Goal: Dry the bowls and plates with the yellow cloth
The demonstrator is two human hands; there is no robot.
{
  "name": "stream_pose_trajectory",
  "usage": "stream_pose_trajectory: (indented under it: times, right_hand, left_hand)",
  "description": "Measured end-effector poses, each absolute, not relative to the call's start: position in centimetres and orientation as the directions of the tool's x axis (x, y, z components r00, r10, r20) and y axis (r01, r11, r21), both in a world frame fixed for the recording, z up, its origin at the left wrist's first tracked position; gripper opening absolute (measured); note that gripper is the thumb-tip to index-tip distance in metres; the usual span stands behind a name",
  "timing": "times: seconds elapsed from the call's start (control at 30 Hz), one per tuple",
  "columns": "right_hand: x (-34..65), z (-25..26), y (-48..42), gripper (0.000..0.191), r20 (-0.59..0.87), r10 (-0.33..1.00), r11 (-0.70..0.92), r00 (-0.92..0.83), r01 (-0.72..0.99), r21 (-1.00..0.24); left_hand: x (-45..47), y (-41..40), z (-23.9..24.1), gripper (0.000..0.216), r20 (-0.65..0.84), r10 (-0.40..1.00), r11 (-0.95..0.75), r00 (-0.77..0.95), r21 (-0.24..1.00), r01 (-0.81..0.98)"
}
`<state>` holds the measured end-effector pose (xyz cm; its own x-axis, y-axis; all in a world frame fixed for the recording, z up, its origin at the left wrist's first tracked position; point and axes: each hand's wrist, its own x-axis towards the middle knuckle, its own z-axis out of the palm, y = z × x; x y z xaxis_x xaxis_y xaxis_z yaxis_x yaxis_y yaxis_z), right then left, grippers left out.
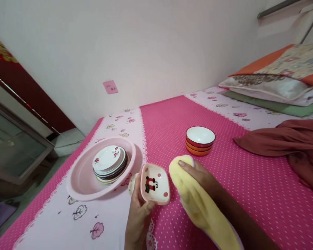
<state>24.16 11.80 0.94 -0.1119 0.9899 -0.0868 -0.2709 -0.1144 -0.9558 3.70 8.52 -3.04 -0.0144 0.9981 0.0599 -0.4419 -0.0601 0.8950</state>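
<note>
My left hand [140,208] grips a small square dish [158,180] by its left and lower rim. The dish is white inside with a pink rim, pink dots and a cat picture, and it is tilted toward me. Just to its right, my right hand [198,173] holds a yellow cloth [198,201], thumb on top, its long end hanging down toward me. Cloth and dish are apart. Behind the left hand, part of another pale dish [132,183] shows; the hand hides the rest of it.
A pink basin [77,173] at left holds a stack of plates [106,159]. Beyond my right hand stand several stacked bowls [200,140], red and orange outside. Folded bedding [276,86] and a brown-red cloth [292,142] lie at right. A white wall [156,52] rises behind.
</note>
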Motion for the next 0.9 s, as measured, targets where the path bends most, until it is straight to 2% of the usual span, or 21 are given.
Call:
stream_pose_trajectory:
  times: [0.1,0.2,0.27,0.33,0.4,0.5,0.6,0.77,0.9]
  right_hand:
    - [24.4,-0.6,13.0,0.041,0.042,0.999,0.045,-0.029,0.109,-0.993]
    - [24.4,-2.1,14.1,0.032,0.109,0.987,0.157,-0.122,0.528,-0.835]
    - [24.4,-2.3,14.3,0.02,0.072,0.982,0.171,-0.173,0.671,-0.721]
    - [24.7,-1.8,14.0,0.017,0.04,0.986,0.146,-0.159,0.74,-0.657]
    - [24.8,-0.7,13.4,0.025,0.075,0.986,0.159,-0.15,0.695,-0.701]
    - [24.7,0.9,12.5,0.031,0.16,0.955,0.247,-0.251,0.368,-0.896]
    - [23.9,1.5,12.0,0.028,0.148,0.93,0.192,-0.335,0.1,-0.976]
    - [23.1,1.2,12.1,0.028,0.118,0.941,0.121,-0.317,-0.009,-0.993]
    - [23.0,1.1,12.0,0.028,0.117,0.949,0.114,-0.292,-0.028,-0.993]
  left_hand:
    - [3.9,8.3,-3.0,0.1,0.061,0.998,-0.068,-0.031,0.863,-0.5]
    - [4.1,8.2,-2.8,0.093,0.094,0.996,-0.078,0.0,0.822,-0.564]
    - [4.0,8.1,-3.0,0.09,0.091,0.996,-0.074,-0.002,0.792,-0.606]
    - [3.8,8.2,-3.6,0.084,0.072,0.997,-0.082,-0.041,0.764,-0.641]
    - [3.6,8.3,-4.3,0.078,0.053,0.995,-0.094,-0.082,0.735,-0.672]
    - [3.5,8.3,-5.0,0.075,0.04,0.995,-0.095,-0.095,0.71,-0.698]
    - [3.4,8.1,-5.4,0.077,0.049,0.997,-0.075,-0.057,0.709,-0.701]
    - [3.1,8.1,-6.6,0.075,0.041,0.999,-0.029,-0.002,0.696,-0.718]
    - [3.0,8.6,-6.9,0.058,0.023,1.0,-0.012,0.004,0.662,-0.75]
